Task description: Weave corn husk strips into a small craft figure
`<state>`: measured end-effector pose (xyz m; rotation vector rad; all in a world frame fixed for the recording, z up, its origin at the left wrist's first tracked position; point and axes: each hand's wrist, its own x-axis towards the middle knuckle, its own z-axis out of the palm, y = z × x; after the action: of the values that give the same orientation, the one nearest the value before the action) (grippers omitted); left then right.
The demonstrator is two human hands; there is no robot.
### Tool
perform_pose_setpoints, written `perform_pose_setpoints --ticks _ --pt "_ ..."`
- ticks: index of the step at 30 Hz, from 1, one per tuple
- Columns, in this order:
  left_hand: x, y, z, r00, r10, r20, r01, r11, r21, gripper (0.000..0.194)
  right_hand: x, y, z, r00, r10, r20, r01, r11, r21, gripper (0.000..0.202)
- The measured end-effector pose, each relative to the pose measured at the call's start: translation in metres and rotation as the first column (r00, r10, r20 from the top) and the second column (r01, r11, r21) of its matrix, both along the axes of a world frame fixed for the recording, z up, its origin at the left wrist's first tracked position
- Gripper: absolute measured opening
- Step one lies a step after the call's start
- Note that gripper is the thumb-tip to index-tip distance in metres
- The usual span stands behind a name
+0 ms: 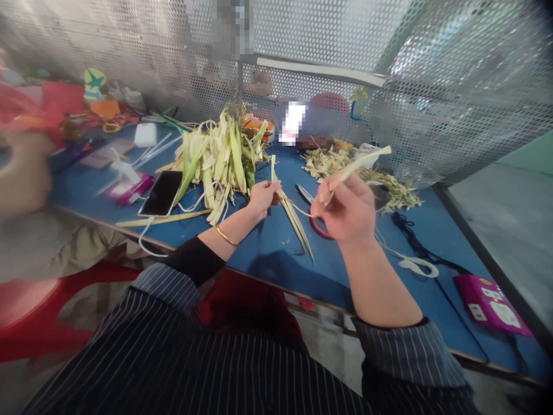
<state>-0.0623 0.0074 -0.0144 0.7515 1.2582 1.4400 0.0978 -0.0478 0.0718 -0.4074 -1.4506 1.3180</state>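
Note:
Pinched in my left hand are a few pale green leaf strips, whose long ends slant down over the blue table. My right hand is raised to the right, its fingers closed on another leaf strip. A thin length of leaf runs between the two hands. Partly hidden behind my right hand lie red-handled scissors with the blades pointing up and left. A heap of long dried leaves stands just beyond my left hand.
A phone with a white cable lies left of the heap. Purple power strips sit at right and left. Leaf scraps cover the back right. At far left is another person's blurred arm. A perforated metal screen closes off the back.

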Motion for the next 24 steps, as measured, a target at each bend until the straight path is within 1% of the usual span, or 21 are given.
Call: perform_pose_setpoints --ticks 2,4,6,8,10,11,13,15,18,20,22,24 --pt "0.000 0.001 0.000 1.000 0.011 0.007 -0.011 1.000 -0.007 0.020 0.006 0.000 0.005 0.998 0.058 -0.003 -0.058 0.996 -0.061 0.030" --pt "-0.001 0.001 0.001 1.000 0.022 0.011 -0.022 1.000 -0.013 0.021 0.011 0.002 0.009 0.997 0.077 0.022 -0.074 0.990 -0.117 0.034" --pt "-0.001 0.000 0.003 1.000 0.017 0.020 -0.017 1.000 -0.013 0.020 0.013 0.004 0.010 0.997 0.057 0.056 -0.047 0.985 -0.165 0.034" --pt "0.000 -0.002 0.005 0.999 -0.015 0.044 0.015 1.000 -0.002 0.016 0.010 0.009 0.006 0.998 0.003 0.058 0.009 0.977 -0.211 0.029" --pt "0.002 -0.005 0.007 0.995 -0.069 0.077 0.068 0.997 0.022 0.012 0.003 0.015 -0.004 0.993 -0.105 0.055 0.115 0.965 -0.238 0.025" --pt "0.003 -0.007 0.008 0.990 -0.100 0.095 0.097 0.995 0.037 0.011 -0.001 0.019 -0.011 0.981 -0.183 0.069 0.194 0.952 -0.236 0.023" --pt "0.007 -0.011 0.010 0.979 -0.154 0.132 0.148 0.988 0.052 0.011 -0.007 0.028 -0.027 0.931 -0.349 0.106 0.364 0.911 -0.193 0.020" --pt "0.011 -0.016 0.013 0.967 -0.190 0.170 0.187 0.982 0.034 0.013 -0.011 0.037 -0.042 0.891 -0.425 0.162 0.450 0.875 -0.180 0.017" --pt "0.017 -0.024 0.016 0.943 -0.261 0.205 0.265 0.964 0.006 0.011 -0.013 0.044 -0.059 0.846 -0.433 0.311 0.504 0.839 -0.202 0.017" --pt "0.020 -0.028 0.017 0.937 -0.272 0.219 0.271 0.962 0.038 0.011 -0.013 0.044 -0.065 0.806 -0.417 0.419 0.528 0.827 -0.193 0.019" --pt "0.021 -0.030 0.017 0.942 -0.270 0.200 0.255 0.962 0.097 0.017 -0.015 0.042 -0.068 0.756 -0.406 0.513 0.530 0.840 -0.116 0.023" --pt "0.021 -0.029 0.016 0.949 -0.261 0.174 0.244 0.963 0.115 0.020 -0.017 0.038 -0.069 0.712 -0.391 0.583 0.499 0.866 -0.027 0.026"
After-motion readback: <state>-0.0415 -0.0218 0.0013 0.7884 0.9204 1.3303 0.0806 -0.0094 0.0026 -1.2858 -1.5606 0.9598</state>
